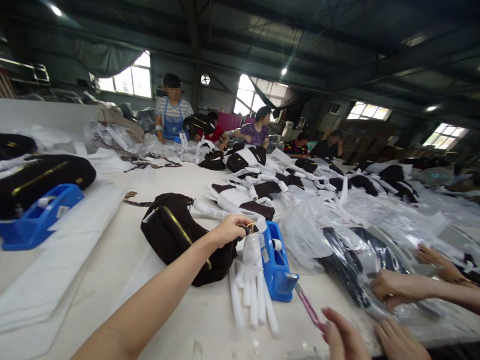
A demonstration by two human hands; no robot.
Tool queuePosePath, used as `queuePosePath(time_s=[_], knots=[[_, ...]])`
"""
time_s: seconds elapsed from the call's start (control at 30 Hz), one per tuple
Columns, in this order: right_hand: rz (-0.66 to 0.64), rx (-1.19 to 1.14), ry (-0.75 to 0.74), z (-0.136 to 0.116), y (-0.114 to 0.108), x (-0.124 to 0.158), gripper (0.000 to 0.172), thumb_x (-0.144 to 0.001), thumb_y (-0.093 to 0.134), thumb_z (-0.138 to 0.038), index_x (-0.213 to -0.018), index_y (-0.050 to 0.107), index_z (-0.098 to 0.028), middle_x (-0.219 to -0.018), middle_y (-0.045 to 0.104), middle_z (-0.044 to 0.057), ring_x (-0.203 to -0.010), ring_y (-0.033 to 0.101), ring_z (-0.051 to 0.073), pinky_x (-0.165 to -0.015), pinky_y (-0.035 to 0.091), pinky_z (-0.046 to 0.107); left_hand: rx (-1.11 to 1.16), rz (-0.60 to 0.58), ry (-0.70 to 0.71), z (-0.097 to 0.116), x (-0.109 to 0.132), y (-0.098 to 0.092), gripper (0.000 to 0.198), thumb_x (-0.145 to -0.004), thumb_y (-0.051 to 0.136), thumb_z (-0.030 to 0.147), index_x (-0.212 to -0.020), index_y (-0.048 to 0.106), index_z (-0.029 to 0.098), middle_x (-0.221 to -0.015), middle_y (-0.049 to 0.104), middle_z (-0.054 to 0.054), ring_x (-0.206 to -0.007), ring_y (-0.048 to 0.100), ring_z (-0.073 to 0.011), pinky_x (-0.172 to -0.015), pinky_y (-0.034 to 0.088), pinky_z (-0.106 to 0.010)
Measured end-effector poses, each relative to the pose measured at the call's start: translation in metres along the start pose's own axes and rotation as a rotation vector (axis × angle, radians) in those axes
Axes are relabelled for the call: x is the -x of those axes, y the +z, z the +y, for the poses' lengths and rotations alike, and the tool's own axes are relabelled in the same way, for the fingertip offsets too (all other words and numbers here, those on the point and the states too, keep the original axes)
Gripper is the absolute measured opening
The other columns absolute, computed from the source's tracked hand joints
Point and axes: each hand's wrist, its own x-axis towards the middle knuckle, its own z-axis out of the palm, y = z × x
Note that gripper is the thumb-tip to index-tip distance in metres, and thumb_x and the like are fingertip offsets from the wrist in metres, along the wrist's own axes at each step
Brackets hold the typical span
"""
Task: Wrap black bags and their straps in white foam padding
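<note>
A black bag [176,225] with a gold zipper lies on the table in front of me. My left hand [233,230] is closed on the end of its strap [209,209], which is wrapped in white padding. A gold ring [251,228] shows at the fingertips. Beneath them hang white foam-like strips [254,292], beside a blue tape dispenser [278,266]. My right hand [348,344], slightly blurred, has its fingers stretched out and apart. Its fingertips are at the end of a slim pink-handled cutter [309,308]; whether they press on it is hard to see.
At right, a co-worker's hands [402,288] handle a plastic-wrapped dark item [351,264], close to my right hand. White sheets [61,267], another blue tape dispenser [43,214] and black bags [45,182] lie left. Bags and clear plastic [309,231] cover the far table, where people work.
</note>
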Motion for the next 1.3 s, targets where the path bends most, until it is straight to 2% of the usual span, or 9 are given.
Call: queuePosePath(time_s=[0.1,0.23,0.33,0.47,0.6,0.7,0.93,1.1,1.3], knots=[[-0.149,-0.058,0.007,-0.025,0.055,0.008,0.039,-0.073,0.066,-0.054,-0.107,0.071,-0.036,-0.107,0.072,0.005,-0.094,0.066,0.033,-0.075,0.057,0.047,0.018,-0.005,0.060,-0.003,0.002,0.002,0.049,-0.049,0.046,0.003,-0.088,0.074,0.014,-0.087,0.071,-0.003,-0.083,0.061,-0.0163,-0.076,0.043,-0.025],[-0.227,-0.235,0.088,-0.038,0.115,-0.016,0.043,-0.082,0.060,-0.054,-0.111,0.068,-0.023,-0.113,0.069,0.009,-0.100,0.064,0.027,-0.085,0.055,0.041,-0.020,0.009,0.133,-0.002,0.006,0.006,0.048,-0.052,0.047,0.005,-0.091,0.073,0.014,-0.092,0.072,-0.004,-0.088,0.062,-0.0191,-0.083,0.045,-0.029],[-0.231,-0.532,0.268,-0.046,0.146,-0.043,0.044,-0.080,0.063,-0.056,-0.109,0.067,-0.023,-0.115,0.068,0.008,-0.108,0.062,0.025,-0.086,0.054,0.036,-0.145,0.045,0.217,0.001,0.009,0.007,0.047,-0.054,0.047,0.003,-0.092,0.072,0.014,-0.094,0.071,-0.005,-0.091,0.062,-0.0196,-0.086,0.044,-0.030],[-0.372,-0.749,0.350,-0.055,0.173,-0.063,0.043,-0.077,0.066,-0.056,-0.103,0.067,-0.022,-0.104,0.072,0.006,-0.095,0.066,0.025,-0.074,0.055,0.034,-0.315,0.080,0.315,0.002,0.008,0.008,0.046,-0.059,0.047,0.000,-0.093,0.072,0.016,-0.094,0.068,-0.005,-0.093,0.060,-0.0197,-0.087,0.044,-0.030],[-0.423,-0.795,0.309,-0.055,0.184,-0.065,0.047,-0.067,0.079,-0.044,-0.107,0.065,-0.024,-0.103,0.072,0.003,-0.096,0.066,0.024,-0.082,0.053,0.035,-0.354,0.140,0.336,-0.003,0.004,0.010,0.039,-0.065,0.049,-0.001,-0.093,0.070,0.017,-0.092,0.066,-0.005,-0.093,0.059,-0.0191,-0.086,0.044,-0.029],[-0.437,-0.758,0.312,-0.052,0.182,-0.063,0.054,-0.065,0.081,-0.038,-0.112,0.060,-0.025,-0.101,0.072,0.002,-0.095,0.066,0.024,-0.083,0.052,0.035,-0.309,0.144,0.281,-0.006,0.001,0.010,0.038,-0.064,0.049,-0.002,-0.090,0.069,0.016,-0.091,0.067,-0.004,-0.090,0.059,-0.0180,-0.084,0.045,-0.028],[-0.583,-0.646,0.323,-0.047,0.159,-0.067,0.048,-0.069,0.081,-0.032,-0.111,0.058,-0.025,-0.094,0.071,0.000,-0.078,0.065,0.017,-0.069,0.050,0.027,-0.015,-0.005,0.099,-0.006,-0.002,0.001,0.027,-0.062,0.054,0.004,-0.084,0.066,0.013,-0.083,0.067,-0.004,-0.079,0.060,-0.0145,-0.073,0.044,-0.025],[-0.518,-0.683,0.347,-0.038,0.163,-0.064,0.042,-0.067,0.081,-0.036,-0.104,0.065,-0.023,-0.094,0.072,0.001,-0.081,0.065,0.019,-0.074,0.051,0.031,0.139,-0.090,-0.071,-0.004,-0.001,-0.001,0.021,-0.059,0.061,0.011,-0.080,0.062,0.013,-0.070,0.064,-0.001,-0.058,0.050,-0.0082,-0.052,0.031,-0.020],[-0.426,-0.766,0.343,-0.037,0.170,-0.058,0.039,-0.067,0.080,-0.035,-0.103,0.067,-0.026,-0.099,0.073,0.001,-0.091,0.066,0.022,-0.083,0.051,0.034,0.252,-0.119,-0.152,0.000,-0.001,-0.002,0.025,-0.056,0.069,0.014,-0.081,0.067,0.012,-0.072,0.065,-0.002,-0.062,0.052,-0.0087,-0.056,0.033,-0.020]])
